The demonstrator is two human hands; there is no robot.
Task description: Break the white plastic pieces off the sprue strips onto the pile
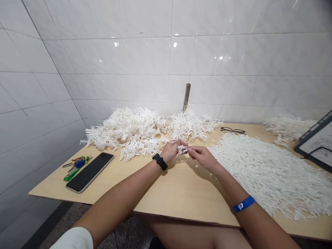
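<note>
Above the middle of the bench (178, 197), a small bunch of white strands (182, 150) is held between the two hands. The left hand (171, 151) is mostly closed, its fingers curled around the bunch; the right hand (201, 155) is partly closed, thumb and forefinger pinching at the near side of the same bunch. Exactly how the fingertips grip is too small to tell.

The work looks well under way: this one bunch is in hand, with plenty of material on both sides. Which side counts as done cannot be told for certain.

Both forearms slant inward from the near edge, so the hands meet just above the bench; the left wrist wears a black watch (160, 162), the right forearm a blue band (243, 204).

Just beyond the left hand lies a mass of tufted white clusters (129, 126), with a smaller heap (193, 125) beside it. Right of the right hand spreads a broad bed of loose strands (269, 173), and another pile (290, 125) sits farther right. Glasses (232, 130) lie behind the bed; a phone (90, 172) and keys (77, 162) lie at the left.
</note>
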